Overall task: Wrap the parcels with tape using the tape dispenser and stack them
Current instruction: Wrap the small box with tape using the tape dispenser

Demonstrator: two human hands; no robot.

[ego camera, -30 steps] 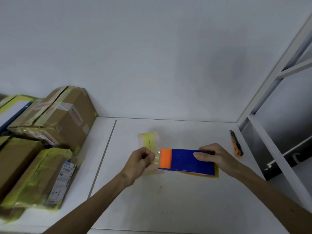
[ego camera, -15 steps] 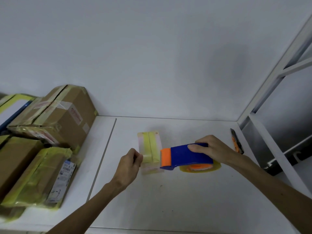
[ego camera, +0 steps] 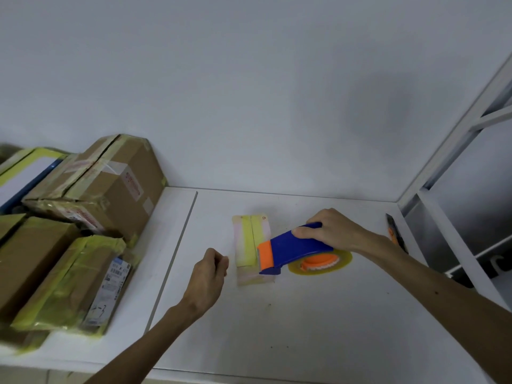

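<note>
Tape dispenser, blue body with orange cutter end, is right of frame centre. Its long axis runs roughly left to right, and the orange end points left and slightly down over the right edge of the small parcel. The yellowish tape roll on an orange hub sits at the dispenser's right end, low against the desk. The right hand grips the blue body from above, fingers wrapped over its top. The small parcel lies flat on the desk at frame centre, its long axis running from near edge to far edge, with two yellow tape strips lengthwise on its top face. The left hand is just left of the parcel, apart from it, fingers curled in with nothing visible in them. In the left of the frame, a large cardboard box stands against the wall on a pile of taped parcels, with a yellow-taped parcel bearing a printed label lying in front. All are closed, contents not visible. An orange and black knife lies at the desk's right edge beside a white shelf frame.
</note>
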